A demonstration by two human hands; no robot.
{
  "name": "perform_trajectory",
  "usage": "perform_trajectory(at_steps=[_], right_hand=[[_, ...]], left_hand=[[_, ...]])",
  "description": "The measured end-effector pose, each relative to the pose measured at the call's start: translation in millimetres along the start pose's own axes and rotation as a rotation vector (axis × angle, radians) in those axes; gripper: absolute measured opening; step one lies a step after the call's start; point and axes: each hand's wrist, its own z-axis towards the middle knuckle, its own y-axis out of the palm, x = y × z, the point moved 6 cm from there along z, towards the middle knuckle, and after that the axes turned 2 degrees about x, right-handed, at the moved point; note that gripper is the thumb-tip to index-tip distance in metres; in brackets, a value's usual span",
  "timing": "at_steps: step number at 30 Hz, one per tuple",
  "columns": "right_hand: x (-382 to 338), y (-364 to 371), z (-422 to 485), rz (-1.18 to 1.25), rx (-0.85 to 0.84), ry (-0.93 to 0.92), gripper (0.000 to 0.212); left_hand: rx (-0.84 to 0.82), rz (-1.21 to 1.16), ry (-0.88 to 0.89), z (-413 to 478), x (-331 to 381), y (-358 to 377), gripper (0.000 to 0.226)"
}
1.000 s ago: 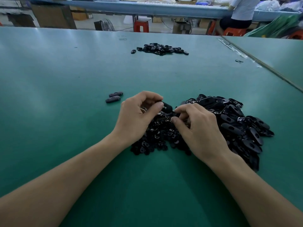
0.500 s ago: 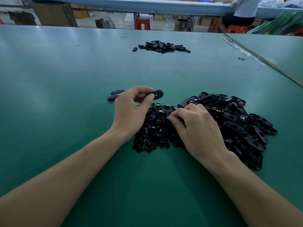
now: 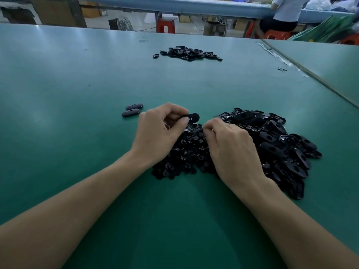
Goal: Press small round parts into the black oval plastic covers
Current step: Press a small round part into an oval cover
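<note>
Landmark: heap of small round parts, black, on the green table directly in front of the person, between the two wrists.
Left hand: at the left edge of the heap, knuckles up, thumb and curled fingers pinching one end of a black oval cover.
Held cover: just above the far edge of the heap, roughly level, with its free end pointing right. A small pale spot shows on it beside the thumb.
Right hand: over the right side of the heap, back of the hand up, fingers curled down toward the heap's far edge. The fingertips are hidden, so it cannot be told whether they grip a part.
Between the hands: the two sets of fingertips are near each other but apart, above the heap's far edge.
Pile of oval covers: touching the heap on its right and spreading away from it; it is the larger of the two.
Two loose covers: side by side on the table, left of the heap and a little beyond it.
Far pile: more black parts, well beyond the heap, toward the table's far edge.
Background: past the table, far behind the heap, a red stool and a seated person at another bench.
</note>
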Motion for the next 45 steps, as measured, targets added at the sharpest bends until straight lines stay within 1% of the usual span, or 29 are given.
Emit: perform_trajectory(at_steps=[4,9,12,14,17,19,28,36,40,45], right_hand=[[2,-1,1,0.081,0.024,0.021,0.016],[-3,-6,2,0.162,0.133,0.007,0.011],[-2,-6,3,0.303,0.177,0.038,0.014],[2,-4,4,0.416,0.191,0.09,0.01],[10,1,6,0.582,0.177,0.181,0.012],[13,1,7,0.638,0.174,0.216,0.014],[23,4,9,0.651,0.183,0.297,0.013],[24,6,9,0.718,0.174,0.262,0.016],[23,6,10,0.757,0.156,0.25,0.017],[19,7,9,0.748,0.121,0.221,0.02]], left_hand=[[-0.033,0.021,0.049,-3,5,3,0.018],[-0.011,0.02,0.059,-3,6,2,0.019],[-0.029,-0.004,0.072,-5,8,3,0.017],[-0.041,-0.013,0.074,-6,9,4,0.015],[-0.058,-0.028,0.064,-6,10,6,0.015],[-0.067,-0.036,0.057,-6,10,6,0.016],[-0.085,-0.101,0.02,-6,7,6,0.02],[-0.112,-0.202,-0.066,-3,-1,5,0.023],[-0.142,-0.234,-0.065,-3,0,7,0.024],[-0.168,-0.269,-0.057,-5,2,8,0.024]])
